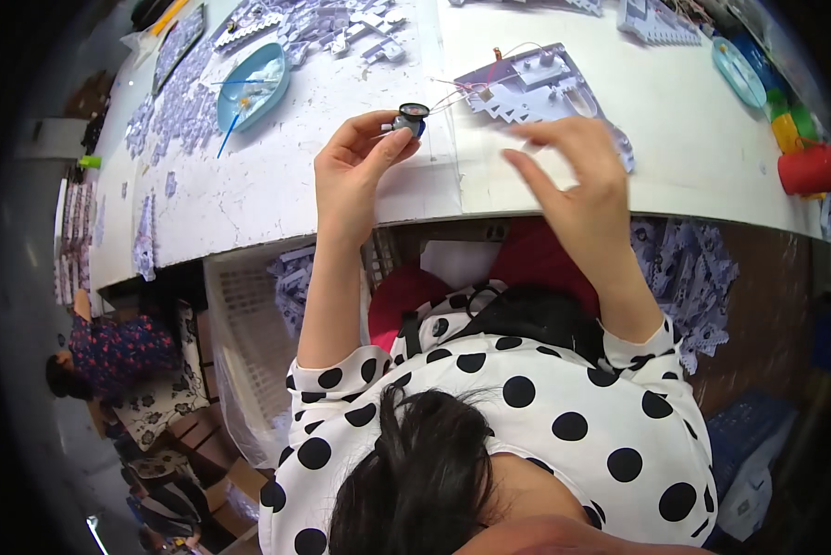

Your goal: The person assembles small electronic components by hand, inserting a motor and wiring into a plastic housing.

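Note:
My left hand (pixel 353 171) pinches a small round part with a black rim (pixel 413 112) and a greyish body, held just above the table. Thin wires (pixel 448 97) run rightward from beside it to a lavender plastic housing (pixel 550 79) with a toothed edge. That housing lies on the white table just beyond my right hand (pixel 582 171). The right hand is raised near the housing's front edge, its thumb and index finger apart and nothing visible between them. Its fingertips are blurred.
At the left a blue dish (pixel 281 79) holds white material and thin blue sticks. Many small lavender pieces (pixel 170 120) lie around it. A red spool (pixel 811 170) stands at the right edge, near another blue dish (pixel 738 74). Below the table is a white crate (pixel 244 342); other people sit at far left.

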Motion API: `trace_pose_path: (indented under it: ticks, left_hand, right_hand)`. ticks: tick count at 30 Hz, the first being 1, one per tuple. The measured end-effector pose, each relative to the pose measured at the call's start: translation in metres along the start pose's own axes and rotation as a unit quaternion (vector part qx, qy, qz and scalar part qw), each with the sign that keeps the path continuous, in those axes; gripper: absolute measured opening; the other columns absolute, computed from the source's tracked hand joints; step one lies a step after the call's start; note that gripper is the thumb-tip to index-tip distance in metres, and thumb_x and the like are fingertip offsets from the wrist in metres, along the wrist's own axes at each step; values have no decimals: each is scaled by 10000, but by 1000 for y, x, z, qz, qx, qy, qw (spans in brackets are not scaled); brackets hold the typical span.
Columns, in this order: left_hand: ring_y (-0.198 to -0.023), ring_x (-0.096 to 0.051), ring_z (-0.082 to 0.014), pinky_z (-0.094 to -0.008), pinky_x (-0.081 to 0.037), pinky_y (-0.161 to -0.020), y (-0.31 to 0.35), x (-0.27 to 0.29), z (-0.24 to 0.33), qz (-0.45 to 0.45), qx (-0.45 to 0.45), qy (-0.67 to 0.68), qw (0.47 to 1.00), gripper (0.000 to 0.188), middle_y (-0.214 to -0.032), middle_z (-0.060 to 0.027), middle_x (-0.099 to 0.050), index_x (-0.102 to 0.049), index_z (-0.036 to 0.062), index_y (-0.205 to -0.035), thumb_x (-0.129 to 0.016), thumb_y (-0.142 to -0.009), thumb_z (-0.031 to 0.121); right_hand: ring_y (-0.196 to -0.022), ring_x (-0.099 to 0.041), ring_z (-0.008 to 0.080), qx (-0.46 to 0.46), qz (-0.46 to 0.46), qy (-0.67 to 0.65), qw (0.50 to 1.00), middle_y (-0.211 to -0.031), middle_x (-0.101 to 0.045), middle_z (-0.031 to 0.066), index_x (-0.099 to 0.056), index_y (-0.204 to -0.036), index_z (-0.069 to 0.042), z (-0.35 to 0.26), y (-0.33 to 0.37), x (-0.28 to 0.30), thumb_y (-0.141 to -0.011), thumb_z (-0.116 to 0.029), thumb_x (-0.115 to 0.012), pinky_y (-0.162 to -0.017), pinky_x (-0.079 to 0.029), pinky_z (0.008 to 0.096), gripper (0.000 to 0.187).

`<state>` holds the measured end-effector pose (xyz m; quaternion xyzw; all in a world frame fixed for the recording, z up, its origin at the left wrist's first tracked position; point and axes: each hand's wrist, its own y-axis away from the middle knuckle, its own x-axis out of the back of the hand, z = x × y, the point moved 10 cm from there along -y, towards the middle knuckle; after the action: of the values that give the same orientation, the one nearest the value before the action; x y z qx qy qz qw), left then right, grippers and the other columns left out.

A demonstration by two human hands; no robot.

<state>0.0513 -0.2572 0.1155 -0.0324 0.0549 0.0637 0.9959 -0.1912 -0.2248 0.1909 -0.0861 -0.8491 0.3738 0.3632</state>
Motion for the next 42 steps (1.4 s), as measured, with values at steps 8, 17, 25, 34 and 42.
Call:
trace_pose_path:
  ticks: [8, 17, 25, 34, 42]
  left_hand:
    - [-975, -701, -167, -293, -561, -896, 16, -20, 19, -52, -138, -34, 988, 278, -1068, -121, -718, -647, -52, -1197, -655, -921, -80]
    - [-1017, -689, -185, -325, -571, -920, 17, -15, 16, -30, -118, -72, 990, 254, -1119, -143, -700, -609, -63, -1206, -629, -953, -50]
    - [-1069, -680, -213, -328, -569, -955, 16, -16, 5, -43, -116, 15, 992, 256, -1238, -195, -655, -582, -63, -1163, -651, -918, -87]
    - [-1109, -672, -224, -318, -564, -956, 31, -24, 21, -9, -180, -112, 977, 340, -1255, -239, -649, -482, -8, -1154, -659, -889, -129]
    - [-1073, -713, -271, -359, -591, -926, 43, -33, 44, -39, -346, -268, 898, 334, -1207, -190, -698, -493, -4, -1173, -656, -899, -102]
  right_hand:
    - [-1024, -614, 255, 190, -26, -98, 977, -958, -716, 51, -730, -1134, -107, -43, -29, -46, -815, -174, -777, -928, -476, 378, 328]
    - [-1066, -632, 274, -8, -93, -119, 988, -1096, -724, 110, -727, -1153, -70, 42, -53, -28, -827, -144, -776, -972, -470, 372, 338]
    - [-974, -613, 278, 66, -21, -92, 993, -1006, -706, 85, -734, -1046, -67, -15, -27, -15, -828, -109, -773, -880, -485, 392, 225]
    - [-869, -584, 233, -2, -86, -126, 988, -928, -677, 52, -752, -1009, -67, -21, -17, -60, -802, -216, -802, -757, -494, 344, 259]
    - [-912, -564, 238, 74, -94, -121, 985, -943, -679, 20, -767, -998, -90, -28, -31, -60, -757, -234, -821, -819, -493, 359, 285]
